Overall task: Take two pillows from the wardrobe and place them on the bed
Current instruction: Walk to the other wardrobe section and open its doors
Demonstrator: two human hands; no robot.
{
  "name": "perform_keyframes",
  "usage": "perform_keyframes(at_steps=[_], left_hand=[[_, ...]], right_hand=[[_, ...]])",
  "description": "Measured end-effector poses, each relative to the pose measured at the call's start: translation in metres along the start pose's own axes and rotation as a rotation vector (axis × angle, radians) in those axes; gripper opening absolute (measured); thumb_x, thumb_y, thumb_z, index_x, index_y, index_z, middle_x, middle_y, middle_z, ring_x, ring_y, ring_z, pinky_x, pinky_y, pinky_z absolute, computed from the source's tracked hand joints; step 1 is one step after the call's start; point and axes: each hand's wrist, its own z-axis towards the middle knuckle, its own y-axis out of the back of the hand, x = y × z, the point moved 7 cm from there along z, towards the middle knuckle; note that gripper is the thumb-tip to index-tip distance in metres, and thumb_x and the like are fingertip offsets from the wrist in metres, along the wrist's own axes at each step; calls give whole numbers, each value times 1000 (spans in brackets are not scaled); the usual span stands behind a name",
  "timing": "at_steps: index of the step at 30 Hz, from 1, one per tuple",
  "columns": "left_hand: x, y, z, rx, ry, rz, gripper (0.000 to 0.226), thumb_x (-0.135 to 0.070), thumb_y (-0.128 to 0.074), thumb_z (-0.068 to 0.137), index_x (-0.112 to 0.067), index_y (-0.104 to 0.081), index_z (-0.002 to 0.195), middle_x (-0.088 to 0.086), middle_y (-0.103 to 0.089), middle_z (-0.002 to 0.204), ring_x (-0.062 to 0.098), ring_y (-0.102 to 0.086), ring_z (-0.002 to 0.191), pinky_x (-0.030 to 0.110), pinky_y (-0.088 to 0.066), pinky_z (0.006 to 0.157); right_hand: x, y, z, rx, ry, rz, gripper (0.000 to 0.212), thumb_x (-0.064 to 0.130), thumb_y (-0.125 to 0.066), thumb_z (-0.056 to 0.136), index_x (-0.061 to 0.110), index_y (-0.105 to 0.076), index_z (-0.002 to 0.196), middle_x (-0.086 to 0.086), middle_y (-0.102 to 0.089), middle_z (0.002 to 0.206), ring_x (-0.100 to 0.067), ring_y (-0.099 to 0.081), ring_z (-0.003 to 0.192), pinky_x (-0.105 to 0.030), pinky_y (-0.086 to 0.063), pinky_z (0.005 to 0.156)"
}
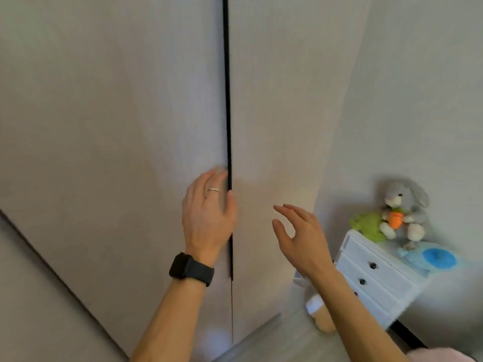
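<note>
reaching for the wardrobe (117, 113), the left hand (207, 218) hooks its fingers into the upright door gap (228, 100); right hand (300, 236) hovers beside, grip wide, empty.

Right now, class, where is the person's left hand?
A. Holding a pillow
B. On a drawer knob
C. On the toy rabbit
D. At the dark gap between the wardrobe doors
D: the left hand lies on the left door, fingers at the dark gap.
</note>
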Motion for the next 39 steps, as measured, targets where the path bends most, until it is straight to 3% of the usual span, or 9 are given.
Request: perform_keyframes(at_steps=[5, 10, 14, 19, 22, 24, 25, 34, 39], left_hand=[[-17, 41, 85, -305, -215, 194, 40, -19, -62, 90, -12, -62, 130, 13, -56, 138, 31, -50, 130, 48, -42, 104], [-42, 61, 152, -372, -277, 404, 44, -27, -60, 93, -14, -59, 135, 13, -48, 147, 31, -39, 140, 53, -35, 108], [-63, 64, 194, -419, -249, 483, 53, -36, -60, 91, -20, -52, 141, 9, -37, 155, 29, -25, 148, 57, -26, 114], [-59, 36, 179, -353, -175, 440, 63, -53, -51, 91, -31, -40, 149, 4, -18, 164, 28, -7, 152, 62, -14, 116], [-41, 26, 168, -260, -79, 478, 72, -59, -44, 92, -33, -21, 156, 4, -1, 166, 29, 7, 152, 63, -3, 118], [-84, 8, 200, -491, 3, 742, 71, -55, -38, 95, -32, -13, 157, 4, 5, 166, 29, 11, 152, 63, 0, 118], [-79, 11, 205, -485, 24, 658, 70, -53, -36, 96, -31, -11, 157, 4, 7, 166, 30, 12, 152, 63, 0, 118], [-77, 27, 238, -422, -10, 746, 66, -50, -36, 97, -28, -18, 157, 3, 7, 166, 29, 13, 151, 62, 0, 118], [-85, 31, 228, -374, 1, 717, 68, -51, -42, 94, -32, -20, 156, -6, 8, 165, 23, 16, 151, 57, 0, 118]], right_hand=[[71, 6, 106, -211, 386, 138, 34, 28, -61, 95, 18, -66, 128, -6, -59, 137, -27, -50, 127, -36, -41, 107], [127, 55, 182, -495, 632, 247, 32, 20, -66, 92, 12, -69, 123, -14, -54, 140, -36, -48, 128, -39, -39, 110], [154, 96, 229, -630, 714, 274, 37, 22, -63, 91, 13, -67, 127, -16, -50, 145, -38, -45, 134, -41, -35, 113], [146, 98, 226, -634, 706, 23, 49, 36, -57, 93, 24, -57, 141, -12, -40, 156, -32, -33, 146, -52, -28, 115], [148, 70, 223, -573, 739, -159, 59, 46, -47, 98, 29, -36, 153, -9, -25, 163, -30, -21, 152, -57, -18, 120], [147, 78, 300, -545, 896, 86, 63, 48, -42, 99, 30, -24, 157, -8, -18, 165, -30, -16, 153, -57, -14, 121], [143, 78, 300, -538, 837, 33, 63, 48, -40, 100, 30, -22, 158, -8, -16, 166, -30, -15, 153, -57, -13, 121], [167, 94, 311, -659, 827, -12, 62, 48, -32, 102, 31, -12, 159, -6, -10, 167, -28, -10, 154, -56, -10, 122], [163, 95, 310, -606, 842, 15, 61, 48, -28, 103, 32, -8, 159, -6, -6, 167, -27, -7, 154, -55, -8, 122]])
